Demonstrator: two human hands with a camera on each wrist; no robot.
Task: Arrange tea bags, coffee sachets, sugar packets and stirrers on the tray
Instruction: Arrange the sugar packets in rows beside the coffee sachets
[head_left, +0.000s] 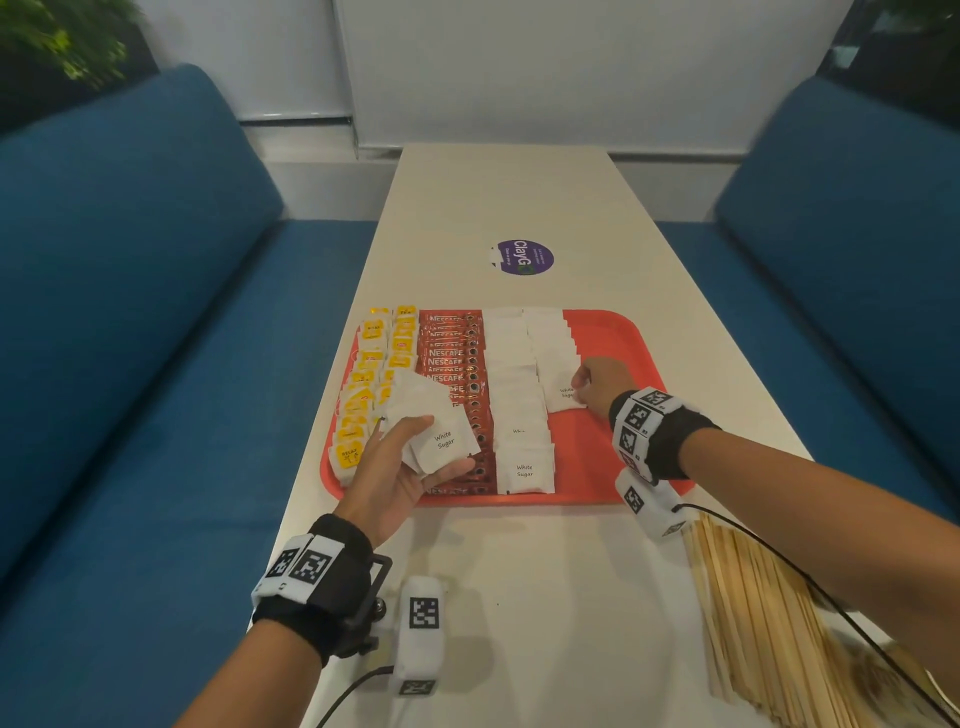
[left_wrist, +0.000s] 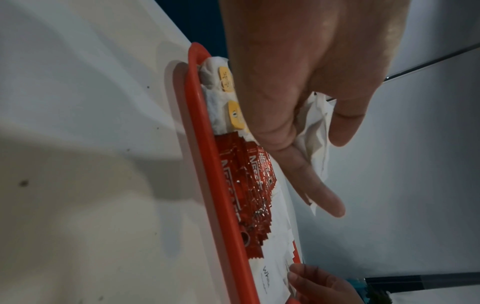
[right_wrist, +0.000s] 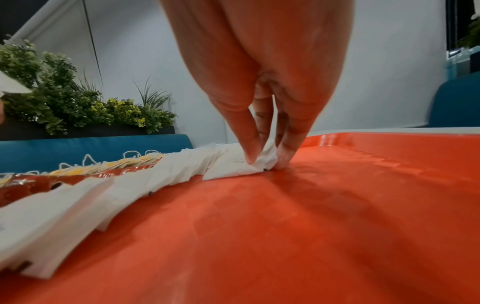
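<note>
Two sugar rows (head_left: 522, 395) on tray (head_left: 636, 332)

White table (head_left: 519, 197) w/ purple sticker (head_left: 523, 256), blue sofas (head_left: 130, 312) each side, green plants (right_wrist: 64, 107) behind.

Sugar pkts (head_left: 522, 415) rowed on tray (head_left: 618, 332)

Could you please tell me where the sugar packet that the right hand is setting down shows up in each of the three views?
Head: sugar packet right of centre, under the right hand.
Left wrist: bottom centre, at the fingertips.
Right wrist: centre, pinched on the tray floor.
Shared landmark: the red tray.
</note>
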